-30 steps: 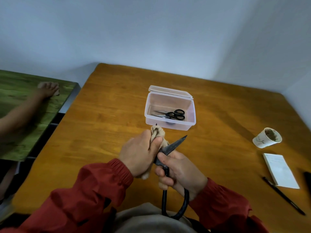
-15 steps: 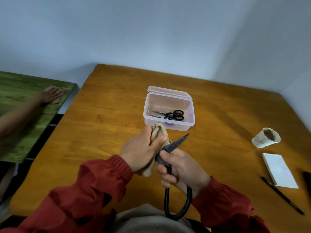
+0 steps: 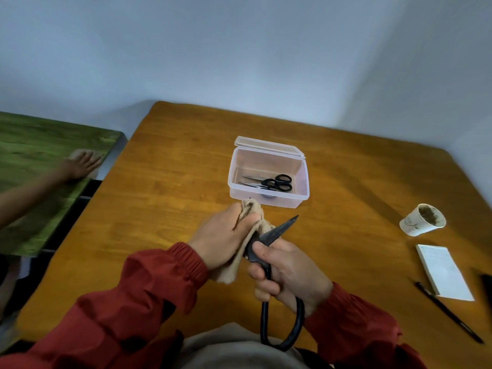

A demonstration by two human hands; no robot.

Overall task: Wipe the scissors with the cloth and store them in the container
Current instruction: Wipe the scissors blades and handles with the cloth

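Barely shifted, left hand (image 3: 221, 241) pinches cloth (image 3: 253, 211); right hand (image 3: 290, 270) grips scissors (image 3: 279, 230); container (image 3: 269, 201) holds seemingly two smaller scissors (image 3: 277, 182).

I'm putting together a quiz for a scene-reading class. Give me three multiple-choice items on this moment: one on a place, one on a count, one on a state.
1. Where do the small scissors lie?
A. On the floor
B. In the clear container
C. In a drawer

2. How many pairs of scissors show?
A. One
B. Four
C. Two

3. The container's lid is:
A. Open
B. Shut
C. Taped down

Key:
1 B: their black handles show through the container's open top.
2 C: there is the small pair, plus the large scissors that the right hand grips while the left hand holds the cloth at their blades.
3 A: the lid stands hinged back behind the box.
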